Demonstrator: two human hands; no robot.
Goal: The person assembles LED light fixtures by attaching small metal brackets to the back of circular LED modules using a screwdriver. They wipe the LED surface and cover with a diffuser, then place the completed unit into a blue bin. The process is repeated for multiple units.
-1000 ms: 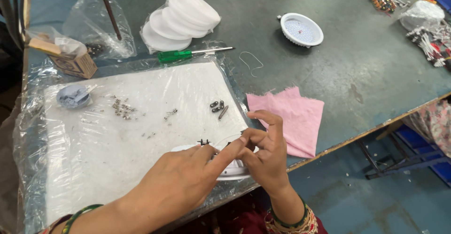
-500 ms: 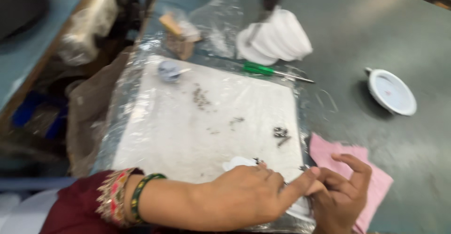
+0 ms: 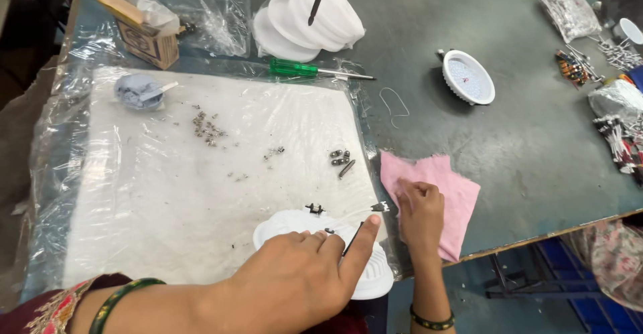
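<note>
My left hand (image 3: 301, 277) lies on top of a white round lamp housing (image 3: 378, 280) at the near edge of the white mat (image 3: 167, 193). Its index finger stretches toward a small dark clip (image 3: 380, 207), and a thin dark pin (image 3: 353, 239) sits under that finger. My right hand (image 3: 418, 217) rests on the left part of a pink cloth (image 3: 452, 190), fingers curled into it. A second small dark clip (image 3: 315, 208) sits just beyond the housing.
Loose screws (image 3: 207, 129) and small metal parts (image 3: 341, 158) are scattered on the mat. Beyond it lie a green screwdriver (image 3: 301, 69), stacked white housings (image 3: 315, 19), a cardboard box (image 3: 144, 36) and a white round fixture (image 3: 467, 76). Bagged parts (image 3: 616, 106) crowd the right edge.
My right hand has left the housing and moved right onto the pink cloth. My left hand stays on the housing. The view has swung back over the mat.
</note>
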